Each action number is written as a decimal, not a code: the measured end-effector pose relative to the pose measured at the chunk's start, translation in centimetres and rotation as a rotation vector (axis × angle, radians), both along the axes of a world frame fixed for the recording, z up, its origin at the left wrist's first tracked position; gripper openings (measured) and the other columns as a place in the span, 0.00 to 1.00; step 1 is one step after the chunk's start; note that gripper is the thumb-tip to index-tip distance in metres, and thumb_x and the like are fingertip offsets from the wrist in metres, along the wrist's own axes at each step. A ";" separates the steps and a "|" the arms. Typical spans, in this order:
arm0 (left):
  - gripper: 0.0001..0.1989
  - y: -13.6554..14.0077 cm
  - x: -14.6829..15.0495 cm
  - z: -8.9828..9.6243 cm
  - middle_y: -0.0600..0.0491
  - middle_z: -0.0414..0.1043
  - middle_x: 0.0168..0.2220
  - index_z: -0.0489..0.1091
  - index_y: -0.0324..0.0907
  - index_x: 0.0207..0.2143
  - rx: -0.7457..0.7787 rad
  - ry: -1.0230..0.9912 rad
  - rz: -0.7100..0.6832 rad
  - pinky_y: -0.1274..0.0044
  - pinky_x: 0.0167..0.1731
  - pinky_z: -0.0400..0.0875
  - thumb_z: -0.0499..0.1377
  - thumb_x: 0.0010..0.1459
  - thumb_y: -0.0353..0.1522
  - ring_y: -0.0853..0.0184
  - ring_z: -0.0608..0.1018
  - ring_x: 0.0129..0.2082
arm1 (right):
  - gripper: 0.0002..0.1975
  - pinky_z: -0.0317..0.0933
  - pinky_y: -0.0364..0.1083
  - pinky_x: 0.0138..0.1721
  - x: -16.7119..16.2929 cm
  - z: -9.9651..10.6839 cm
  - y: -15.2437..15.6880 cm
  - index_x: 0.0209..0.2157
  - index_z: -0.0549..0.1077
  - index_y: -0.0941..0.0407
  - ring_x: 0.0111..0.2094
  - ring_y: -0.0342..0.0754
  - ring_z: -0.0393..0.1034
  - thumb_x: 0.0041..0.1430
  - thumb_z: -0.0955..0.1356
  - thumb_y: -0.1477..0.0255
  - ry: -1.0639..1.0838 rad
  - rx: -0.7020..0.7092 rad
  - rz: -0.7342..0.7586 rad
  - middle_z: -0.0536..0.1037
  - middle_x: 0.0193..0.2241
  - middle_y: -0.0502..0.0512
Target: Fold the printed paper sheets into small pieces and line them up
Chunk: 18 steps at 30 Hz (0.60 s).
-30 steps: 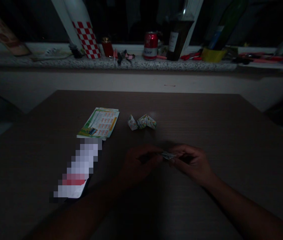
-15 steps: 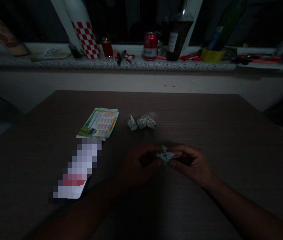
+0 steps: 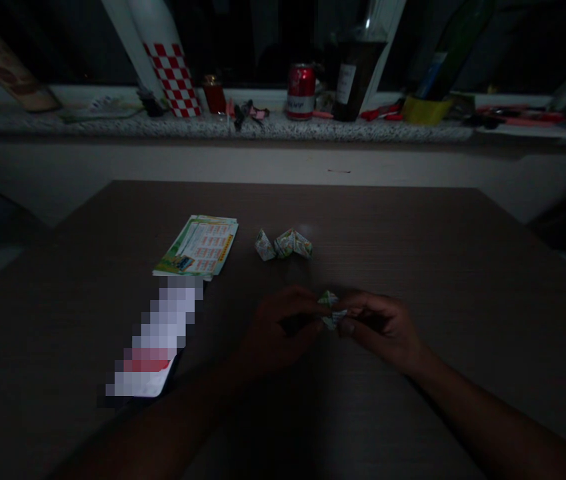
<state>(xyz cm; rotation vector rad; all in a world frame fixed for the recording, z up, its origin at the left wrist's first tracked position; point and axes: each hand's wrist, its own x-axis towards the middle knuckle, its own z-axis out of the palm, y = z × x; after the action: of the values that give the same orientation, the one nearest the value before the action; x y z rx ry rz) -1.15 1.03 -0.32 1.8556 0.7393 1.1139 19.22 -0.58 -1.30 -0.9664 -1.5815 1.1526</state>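
Observation:
Between my two hands is a small folded paper piece (image 3: pixel 331 319), white and green with print on it. My left hand (image 3: pixel 280 327) pinches its left side between thumb and fingers. From the right, my right hand (image 3: pixel 385 327) grips it the same way, thumb below and fingers above. Beyond my hands, on the table, stand similar folded paper pieces: a single one (image 3: pixel 265 246) on the left and a joined-looking pair (image 3: pixel 293 244) close beside it. Dim light hides the inner fingers.
A stack of printed cards (image 3: pixel 197 247) lies on the table (image 3: pixel 403 240) at left. Nearer me is a lit phone (image 3: pixel 155 340), its screen blurred. Along the windowsill (image 3: pixel 273 132) stand a checkered bottle (image 3: pixel 175 80), a red can (image 3: pixel 301 92), a dark bottle (image 3: pixel 355 80) and a yellow holder (image 3: pixel 427 111).
The folded paper piece in my hands has turned and looks more opened out, its green upper part showing more. My fingers have shifted slightly on it; the things on the table stay put.

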 end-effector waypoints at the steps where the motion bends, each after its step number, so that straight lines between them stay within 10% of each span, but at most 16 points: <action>1: 0.07 0.0 0.0 0.0 0.49 0.74 0.37 0.75 0.41 0.38 0.009 0.000 -0.003 0.75 0.38 0.69 0.61 0.55 0.27 0.66 0.76 0.37 | 0.07 0.62 0.42 0.27 0.0 0.0 0.0 0.37 0.77 0.55 0.25 0.43 0.69 0.54 0.71 0.72 -0.002 -0.002 0.000 0.76 0.25 0.51; 18: 0.05 -0.1 0.2 -0.4 0.52 0.76 0.34 0.75 0.39 0.35 -0.043 0.062 0.090 0.78 0.34 0.69 0.63 0.53 0.27 0.68 0.77 0.33 | 0.14 0.61 0.38 0.26 -0.4 -0.3 0.1 0.43 0.70 0.54 0.25 0.39 0.68 0.54 0.72 0.75 0.128 -0.087 -0.048 0.75 0.26 0.48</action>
<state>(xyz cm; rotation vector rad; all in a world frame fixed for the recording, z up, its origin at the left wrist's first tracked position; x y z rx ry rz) -0.92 0.93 -0.72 1.8432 0.8828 1.0930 18.81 -0.49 -1.63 -0.9623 -1.4094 1.2341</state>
